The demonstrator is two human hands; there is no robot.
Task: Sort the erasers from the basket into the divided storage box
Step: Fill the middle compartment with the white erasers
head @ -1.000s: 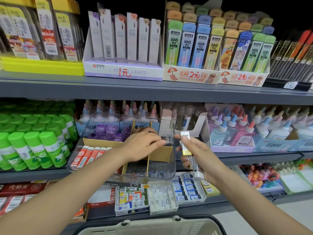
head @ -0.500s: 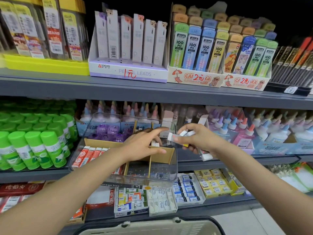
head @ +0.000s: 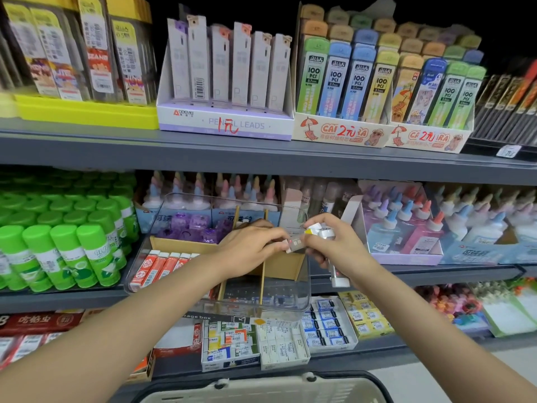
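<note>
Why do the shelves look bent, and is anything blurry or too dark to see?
Head view: the wide-angle lens bows the grey shelf edge; the yellow-topped packs at upper left are smeared; the small erasers pinched between the left hand and right hand look soft; above the pencil lead boxes the background falls black.

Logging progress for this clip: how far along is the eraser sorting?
Done: red-sleeved erasers already fill the left compartment of the clear divided storage box. In hand: both hands, left hand and right hand, hold small white erasers above it. Left: the middle front compartment looks empty; the basket's contents aren't visible.
</note>
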